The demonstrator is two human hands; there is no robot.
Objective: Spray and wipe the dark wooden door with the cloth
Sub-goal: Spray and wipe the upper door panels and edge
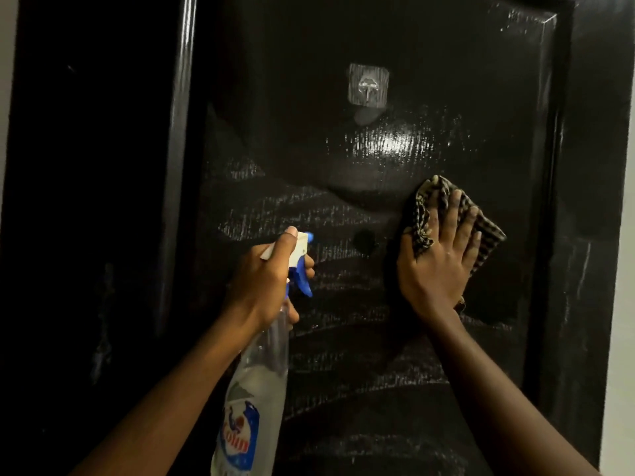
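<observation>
Left grip [266,283] is closed round the neck of a clear spray bottle [261,372], one finger lying along the top of its white head and other fingers curled in by the blue trigger [302,283]. The nozzle faces the door. The bottle's body slants down and to the left from the grip, and it bears a blue label with red letters.

Ahead stands the dark wooden door [378,39], glossy, with a recessed panel framed by a raised moulding. Pale, wet-looking streaks arc across the panel's lower half. Near the panel's middle is a small dark round mark [364,239]; what it is cannot be made out. Higher up, a clear stick-on hook [368,84] sits on the panel, with a bright patch of glare just below it.

Right grip [439,266] lies flat, fingers straight and spread, pressing a checked cloth [421,214] against the panel right of centre, near the right-hand moulding. The cloth bunches above the fingertips and shows past the grip's right edge. A strip of pale wall [623,338] runs down beside the door's right side.
</observation>
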